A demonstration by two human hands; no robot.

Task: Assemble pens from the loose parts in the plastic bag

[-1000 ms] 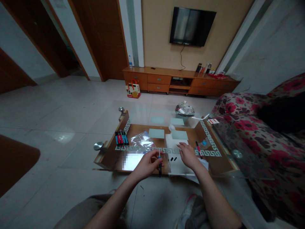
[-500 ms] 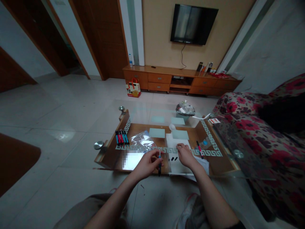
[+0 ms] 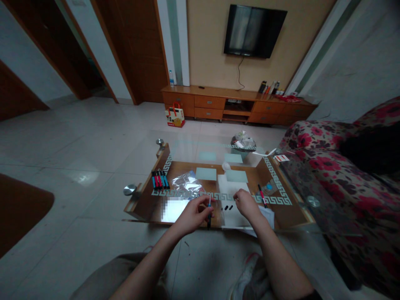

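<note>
My left hand (image 3: 196, 214) holds a blue and black pen (image 3: 209, 214) upright between thumb and fingers, over the near edge of the glass table (image 3: 184, 193). To its right, my right hand (image 3: 245, 202) is closed above the white sheet; whatever its fingertips pinch is too small to name. Two small black pieces (image 3: 228, 207) lie between the hands. A red and black pen (image 3: 262, 196) rests right of my right hand. At the table's left, several blue and red pens (image 3: 160, 180) lie side by side, next to a clear plastic wrapper (image 3: 187, 183).
Behind the table stand a waste basket (image 3: 243, 143) and a paper bag (image 3: 175, 116) on the floor. A floral sofa (image 3: 359, 200) is at the right. Under the glass are a bottle (image 3: 269, 187) and white papers (image 3: 267, 214). A long wooden cabinet (image 3: 209, 102) lines the wall.
My right hand has shifted slightly to the right, its fingers curled further in. My left hand and the pen in it look unchanged.
</note>
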